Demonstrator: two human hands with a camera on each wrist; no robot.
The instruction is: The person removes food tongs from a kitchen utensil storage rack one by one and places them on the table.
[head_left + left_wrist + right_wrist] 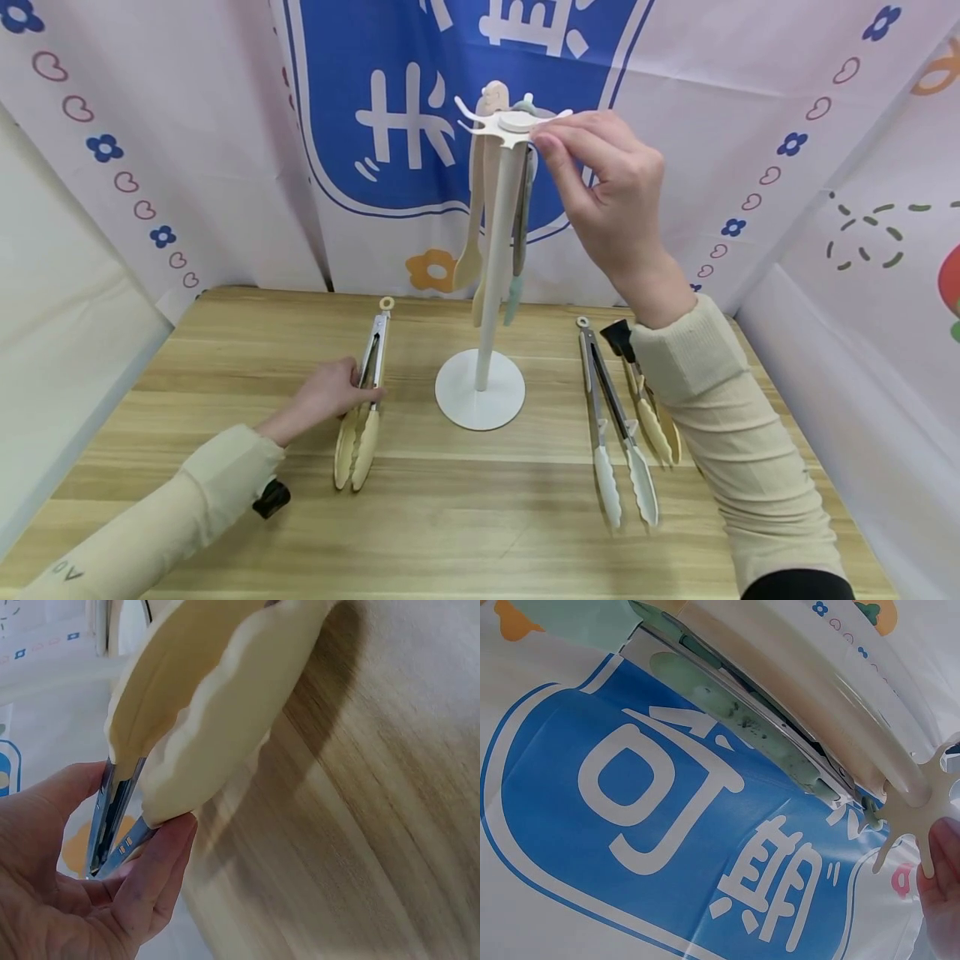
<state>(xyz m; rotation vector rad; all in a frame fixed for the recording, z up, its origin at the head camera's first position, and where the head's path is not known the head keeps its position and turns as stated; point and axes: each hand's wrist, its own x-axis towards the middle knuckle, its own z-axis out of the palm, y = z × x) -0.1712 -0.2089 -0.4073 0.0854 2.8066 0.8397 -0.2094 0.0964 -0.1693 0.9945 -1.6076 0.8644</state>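
My left hand [327, 392] grips a pair of metal tongs with cream scalloped tips [366, 446] at the table's left. In the left wrist view, thumb and fingers squeeze the metal arms just behind the cream tips [225, 712], which stand apart. My right hand [611, 179] pinches a hook at the top of a white utensil stand [491, 292]. Beige utensils, one a spoon [468, 265], hang from its hooks. Green-tipped tongs [750, 724] hang beside the pole in the right wrist view. The stand's round base rests on the table.
White-tipped tongs [642, 483] lie spread right of the stand. Beyond them, partly behind my right sleeve, are a black-headed utensil [618, 337] and cream-tipped tongs [654, 429]. A printed cloth [382, 250] hangs behind the wooden table [450, 500].
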